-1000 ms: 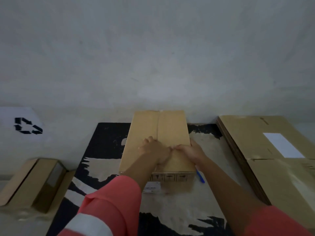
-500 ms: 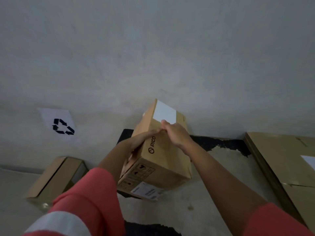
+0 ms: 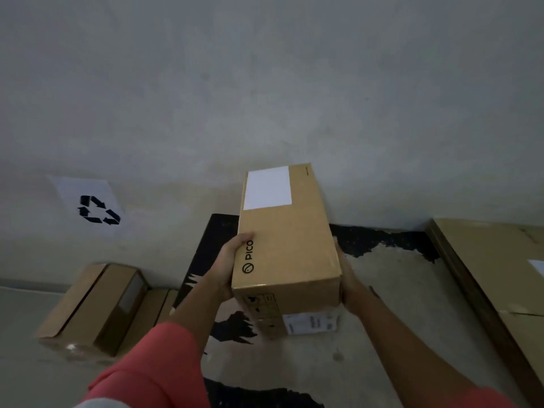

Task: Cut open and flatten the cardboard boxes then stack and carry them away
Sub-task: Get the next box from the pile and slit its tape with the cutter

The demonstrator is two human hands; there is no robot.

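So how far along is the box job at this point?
Done: a stack of flattened cardboard lies at the right. In hand: the PICO box, closed on the faces in view, held up between the left hand and right hand. Left: cutting and flattening it and the second box at the left, then stacking and carrying away.

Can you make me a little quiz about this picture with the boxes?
1. True or false: the left hand and the right hand hold the PICO box between them.
2. Pick one: the white sheet shows A) recycling arrows, B) a star, C) a smiley.
3. Fill in: the flattened cardboard stack lies on the person's ____ side.
Key: 1 true; 2 A; 3 right.
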